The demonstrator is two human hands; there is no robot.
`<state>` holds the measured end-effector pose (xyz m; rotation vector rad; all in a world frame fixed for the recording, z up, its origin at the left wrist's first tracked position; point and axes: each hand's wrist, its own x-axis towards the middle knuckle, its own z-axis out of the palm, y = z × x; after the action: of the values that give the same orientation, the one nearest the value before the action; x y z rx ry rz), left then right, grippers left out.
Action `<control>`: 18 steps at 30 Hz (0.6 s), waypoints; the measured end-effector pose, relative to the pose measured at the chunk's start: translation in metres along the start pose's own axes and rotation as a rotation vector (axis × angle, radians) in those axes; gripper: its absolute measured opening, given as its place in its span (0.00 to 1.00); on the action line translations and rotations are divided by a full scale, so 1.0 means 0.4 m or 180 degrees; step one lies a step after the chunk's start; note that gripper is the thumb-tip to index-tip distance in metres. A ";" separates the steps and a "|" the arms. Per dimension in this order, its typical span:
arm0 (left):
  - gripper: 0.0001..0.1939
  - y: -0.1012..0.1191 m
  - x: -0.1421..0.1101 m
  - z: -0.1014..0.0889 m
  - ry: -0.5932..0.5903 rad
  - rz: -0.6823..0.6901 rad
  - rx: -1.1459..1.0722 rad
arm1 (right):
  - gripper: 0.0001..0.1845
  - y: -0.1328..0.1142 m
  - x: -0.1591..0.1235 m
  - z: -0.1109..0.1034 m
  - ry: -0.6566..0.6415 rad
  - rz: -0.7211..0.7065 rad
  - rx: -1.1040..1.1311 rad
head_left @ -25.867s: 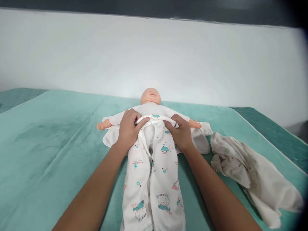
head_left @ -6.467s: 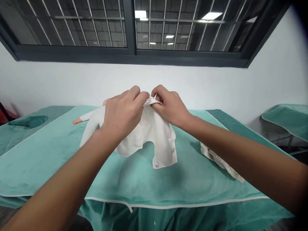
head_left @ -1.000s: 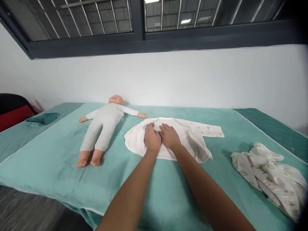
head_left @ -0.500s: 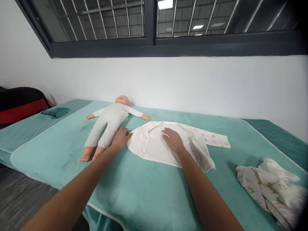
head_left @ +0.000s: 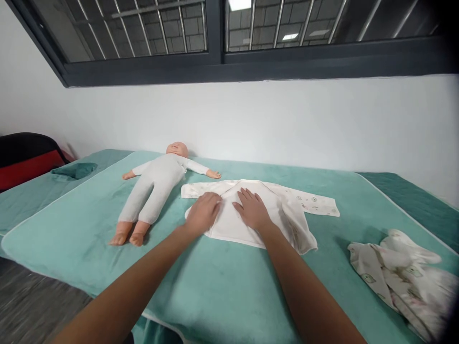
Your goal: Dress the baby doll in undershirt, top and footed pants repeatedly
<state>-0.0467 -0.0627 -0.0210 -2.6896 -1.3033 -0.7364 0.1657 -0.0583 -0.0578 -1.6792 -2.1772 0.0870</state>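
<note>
A white baby top [head_left: 234, 231] lies spread on the teal mat, with small printed motifs on its two sleeves. My left hand [head_left: 203, 213] is over the left part of the top, fingers curled and pointing right, closed on its cloth; the fingertips are partly hidden. Flat on the middle of the top rests my right hand [head_left: 253, 210], its fingers stretched and slightly apart. A baby doll [head_left: 155, 184] in a white bodysuit lies on its back to the left, arms spread and feet bare, apart from both hands.
The teal mat [head_left: 222, 291] covers the bed. A crumpled printed baby garment [head_left: 398, 282] lies at the right. A red and black object [head_left: 30, 162] stands at the far left. Behind the bed is a white wall [head_left: 272, 124] below a barred window.
My left hand has moved right, from beside the doll's leg onto the top. The left sleeve now shows, stretched out towards the doll. My right hand stays on the cloth.
</note>
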 end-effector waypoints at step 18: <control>0.17 -0.119 -0.161 -0.210 0.0090 -0.0391 0.0260 | 0.35 -0.233 -0.269 -0.111 -0.1095 -0.0786 0.1040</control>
<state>-0.1495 -0.1004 0.0175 -2.5457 -1.4692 -0.7132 0.1175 -0.1940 -0.0192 -1.2778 -2.4339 0.6681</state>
